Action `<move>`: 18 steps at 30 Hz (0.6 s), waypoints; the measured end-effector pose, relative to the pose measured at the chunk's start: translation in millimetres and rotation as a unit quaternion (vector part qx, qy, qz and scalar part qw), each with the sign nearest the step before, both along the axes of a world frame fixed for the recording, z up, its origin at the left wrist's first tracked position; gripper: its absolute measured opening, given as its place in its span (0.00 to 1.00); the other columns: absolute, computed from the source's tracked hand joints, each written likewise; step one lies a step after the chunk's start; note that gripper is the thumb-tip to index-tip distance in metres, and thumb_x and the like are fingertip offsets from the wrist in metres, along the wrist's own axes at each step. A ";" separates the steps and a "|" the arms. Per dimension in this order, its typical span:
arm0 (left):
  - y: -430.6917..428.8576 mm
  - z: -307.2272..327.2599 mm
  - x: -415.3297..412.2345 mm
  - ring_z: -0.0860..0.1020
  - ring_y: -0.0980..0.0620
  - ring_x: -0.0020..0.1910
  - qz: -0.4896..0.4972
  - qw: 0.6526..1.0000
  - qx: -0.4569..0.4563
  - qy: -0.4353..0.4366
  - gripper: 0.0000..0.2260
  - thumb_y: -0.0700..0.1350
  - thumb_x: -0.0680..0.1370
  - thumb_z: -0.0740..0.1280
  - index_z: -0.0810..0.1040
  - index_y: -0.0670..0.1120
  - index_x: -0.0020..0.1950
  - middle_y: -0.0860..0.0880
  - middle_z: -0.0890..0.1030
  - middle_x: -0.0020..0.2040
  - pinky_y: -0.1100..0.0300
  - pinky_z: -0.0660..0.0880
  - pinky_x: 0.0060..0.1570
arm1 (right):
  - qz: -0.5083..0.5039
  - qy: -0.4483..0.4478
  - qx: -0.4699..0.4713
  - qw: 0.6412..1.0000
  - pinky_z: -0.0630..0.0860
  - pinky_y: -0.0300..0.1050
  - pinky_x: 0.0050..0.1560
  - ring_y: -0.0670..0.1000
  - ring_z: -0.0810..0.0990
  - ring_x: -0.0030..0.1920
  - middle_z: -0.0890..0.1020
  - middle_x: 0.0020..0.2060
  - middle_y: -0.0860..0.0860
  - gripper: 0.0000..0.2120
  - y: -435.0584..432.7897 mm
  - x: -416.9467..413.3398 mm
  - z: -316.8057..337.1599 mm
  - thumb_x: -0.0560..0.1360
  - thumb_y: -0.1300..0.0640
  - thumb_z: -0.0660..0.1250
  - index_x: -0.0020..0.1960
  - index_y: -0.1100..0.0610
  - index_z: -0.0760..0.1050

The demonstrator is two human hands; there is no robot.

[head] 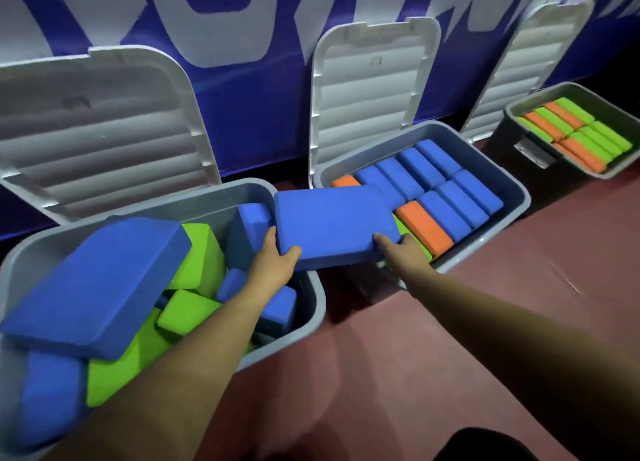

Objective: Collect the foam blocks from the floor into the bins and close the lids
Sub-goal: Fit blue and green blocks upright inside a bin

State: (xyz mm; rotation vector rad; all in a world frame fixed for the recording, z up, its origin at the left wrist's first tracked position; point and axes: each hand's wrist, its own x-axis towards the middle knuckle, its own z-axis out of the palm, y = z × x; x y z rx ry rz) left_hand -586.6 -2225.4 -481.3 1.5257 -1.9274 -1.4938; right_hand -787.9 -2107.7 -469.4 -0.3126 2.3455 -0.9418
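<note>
In the left bin (320,303) the blocks (97,277) lie in disorder. Our left hand (273,264) curls round one near corner of the blue foam block (332,223), our right hand (403,252) round the other, holding it flat over the gap between bins, probably to lay it in the tidy middle bin (519,197). It is thick, matte, round-cornered.

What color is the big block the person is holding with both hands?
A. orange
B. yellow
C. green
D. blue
D: the block, gripped by the left hand and the right hand, is blue all over.
</note>
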 end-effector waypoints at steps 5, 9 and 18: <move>-5.5 0.8 13.2 0.75 0.44 0.62 -0.033 0.997 -0.040 -0.055 0.28 0.52 0.78 0.66 0.62 0.46 0.75 0.45 0.75 0.66 0.55 0.70 0.57 | 0.106 0.173 0.088 0.975 0.71 0.54 0.58 0.64 0.73 0.59 0.70 0.60 0.62 0.29 -3.6 9.1 22.8 0.75 0.42 0.64 0.65 0.64 0.68; -28.0 37.1 63.3 0.77 0.49 0.52 -0.015 0.985 -0.165 -0.037 0.20 0.45 0.77 0.69 0.72 0.42 0.67 0.42 0.77 0.60 0.57 0.71 0.58 | 0.231 0.293 0.008 0.928 0.68 0.58 0.64 0.66 0.70 0.61 0.69 0.61 0.63 0.28 -27.5 50.1 67.1 0.76 0.47 0.65 0.69 0.64 0.67; -79.5 74.2 239.6 0.76 0.40 0.57 0.104 0.938 -0.291 -0.157 0.10 0.40 0.74 0.70 0.80 0.40 0.54 0.39 0.80 0.54 0.51 0.70 0.61 | 0.450 0.251 -0.051 0.856 0.71 0.59 0.61 0.63 0.71 0.62 0.71 0.60 0.58 0.24 -101.9 234.3 92.7 0.76 0.43 0.63 0.63 0.60 0.68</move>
